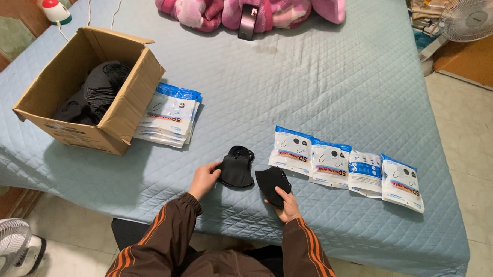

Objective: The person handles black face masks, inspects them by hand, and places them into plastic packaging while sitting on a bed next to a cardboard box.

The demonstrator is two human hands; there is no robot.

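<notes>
The left hand is closed lightly on the edge of a black mask; fingers curl over its left side and the mask lies flat on the bed, its long axis running away from the person, ear loops bunched at the far end; the right hand grips a second black mask from below, thumb on top, the mask tilted with its long axis angling up and to the left.

The two masks sit just beside each other near the bed's front edge, between the hands; the gap between them is narrow and I cannot tell whether they touch; each mask lies on the inner side of the hand that holds it, so the left hand is nearer the flat one and the right hand nearer the tilted one.

Just right of the second mask lies a row of four sealed packets, white with blue tops, edge to edge and running off to the right; the right hand is the nearer one to them; well to the left stands an open box with more dark masks inside, and a stack of packets leans against its right side; a pink blanket lies at the far edge.
</notes>
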